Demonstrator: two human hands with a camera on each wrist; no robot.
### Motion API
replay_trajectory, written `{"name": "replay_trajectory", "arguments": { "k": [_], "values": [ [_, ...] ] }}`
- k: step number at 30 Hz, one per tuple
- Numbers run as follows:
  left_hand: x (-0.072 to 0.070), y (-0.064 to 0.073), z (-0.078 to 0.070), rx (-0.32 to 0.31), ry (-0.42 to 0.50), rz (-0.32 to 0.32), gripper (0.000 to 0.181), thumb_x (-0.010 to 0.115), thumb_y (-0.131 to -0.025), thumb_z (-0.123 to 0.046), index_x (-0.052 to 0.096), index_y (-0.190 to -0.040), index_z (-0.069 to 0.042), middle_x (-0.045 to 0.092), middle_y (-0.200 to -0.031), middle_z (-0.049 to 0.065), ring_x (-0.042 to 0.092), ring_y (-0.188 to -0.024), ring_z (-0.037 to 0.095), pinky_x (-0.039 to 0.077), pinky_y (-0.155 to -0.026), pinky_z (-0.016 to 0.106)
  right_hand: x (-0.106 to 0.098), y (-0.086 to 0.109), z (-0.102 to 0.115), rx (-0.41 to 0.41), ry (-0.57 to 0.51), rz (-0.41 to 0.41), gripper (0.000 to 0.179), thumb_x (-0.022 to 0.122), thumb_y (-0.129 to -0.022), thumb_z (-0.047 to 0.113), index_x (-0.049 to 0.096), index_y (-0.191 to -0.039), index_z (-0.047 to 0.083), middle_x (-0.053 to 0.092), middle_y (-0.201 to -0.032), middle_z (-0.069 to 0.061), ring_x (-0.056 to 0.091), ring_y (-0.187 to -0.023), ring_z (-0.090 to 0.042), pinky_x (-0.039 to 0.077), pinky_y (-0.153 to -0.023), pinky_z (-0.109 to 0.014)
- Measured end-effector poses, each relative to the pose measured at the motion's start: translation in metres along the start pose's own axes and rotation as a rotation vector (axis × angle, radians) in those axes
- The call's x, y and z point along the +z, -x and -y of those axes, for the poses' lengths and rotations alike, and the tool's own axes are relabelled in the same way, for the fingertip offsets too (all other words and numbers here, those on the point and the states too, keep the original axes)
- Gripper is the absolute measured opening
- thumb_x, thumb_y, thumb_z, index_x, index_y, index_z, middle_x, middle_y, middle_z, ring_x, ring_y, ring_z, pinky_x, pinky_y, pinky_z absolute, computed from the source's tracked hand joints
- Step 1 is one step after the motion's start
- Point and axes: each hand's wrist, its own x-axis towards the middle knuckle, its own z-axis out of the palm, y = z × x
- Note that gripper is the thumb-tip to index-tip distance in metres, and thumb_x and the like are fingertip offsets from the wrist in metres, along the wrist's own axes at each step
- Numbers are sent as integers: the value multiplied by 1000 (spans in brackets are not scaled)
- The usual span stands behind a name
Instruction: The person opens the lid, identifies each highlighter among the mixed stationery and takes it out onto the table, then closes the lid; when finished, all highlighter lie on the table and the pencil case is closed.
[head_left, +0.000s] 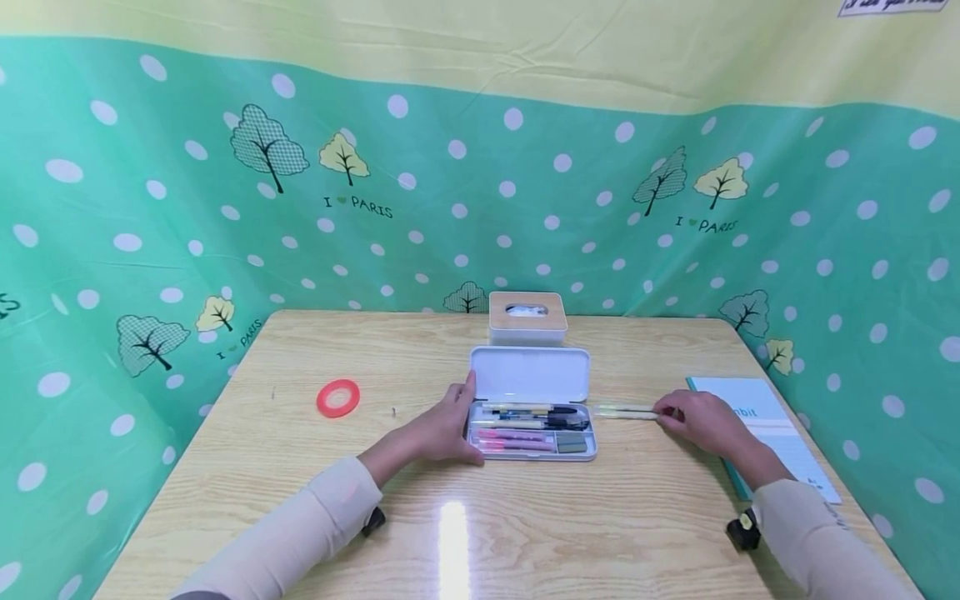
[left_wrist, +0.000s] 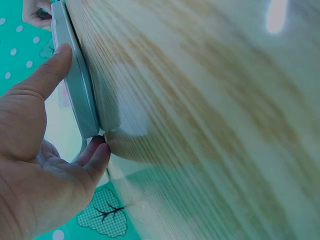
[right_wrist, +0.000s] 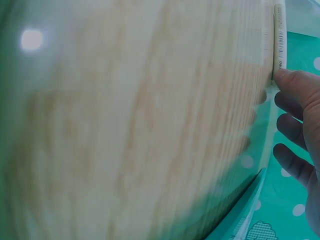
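An open white pencil case (head_left: 531, 455) lies mid-table with its lid (head_left: 530, 373) tilted up at the back. Several pens, pink markers (head_left: 513, 440) and a grey eraser (head_left: 572, 442) lie inside. My left hand (head_left: 447, 427) grips the case's left end, thumb at the front side and fingertips round the back corner, as the left wrist view shows. To the right of the case, my right hand (head_left: 697, 417) pinches the near end of a slim pale pen (head_left: 630, 414), whose barcode (right_wrist: 281, 47) shows in the right wrist view. Its other fingers are spread, holding nothing.
A tissue box (head_left: 527, 335) with a wooden top stands just behind the case. Left of it lies a red tape roll (head_left: 324, 398), with small dark bits nearby. A notebook (head_left: 795, 454) lies under the right forearm, near the table's right edge.
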Motion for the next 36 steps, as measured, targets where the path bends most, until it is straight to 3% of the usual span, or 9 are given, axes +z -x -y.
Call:
{"name": "replay_trajectory", "arguments": {
  "k": [8,16,25,36],
  "values": [
    [0,0,-1,-8,-5,-1,145,92,-71,-41,-17,-163,-14,22,-163,25,44,-142,39,37,-121,46,-5,-3,2,30,8,11,8,76,-90,19,78,-98,18,73,-88,6,57,-72,-4,55,-66,-31],
    [-2,0,-2,-3,-1,-3,144,92,-72,-41,-16,-163,-12,23,-161,26,44,-141,40,37,-121,47,-16,-13,15,-62,49,-45,12,76,-90,16,78,-102,13,74,-88,2,62,-72,-8,55,-63,-31],
    [0,0,0,-2,-13,-3,144,92,-72,-42,-17,-162,-12,21,-162,26,44,-141,40,37,-121,46,-20,-32,43,-80,65,-5,16,77,-90,19,78,-106,14,73,-87,4,63,-76,-8,58,-68,-32],
    [0,0,0,-11,-10,3,145,92,-71,-45,-17,-162,-14,21,-163,25,43,-142,40,37,-121,46,-14,-51,71,-169,69,-16,19,76,-90,20,78,-108,16,72,-86,7,62,-74,-6,57,-67,-29]
  ]
}}
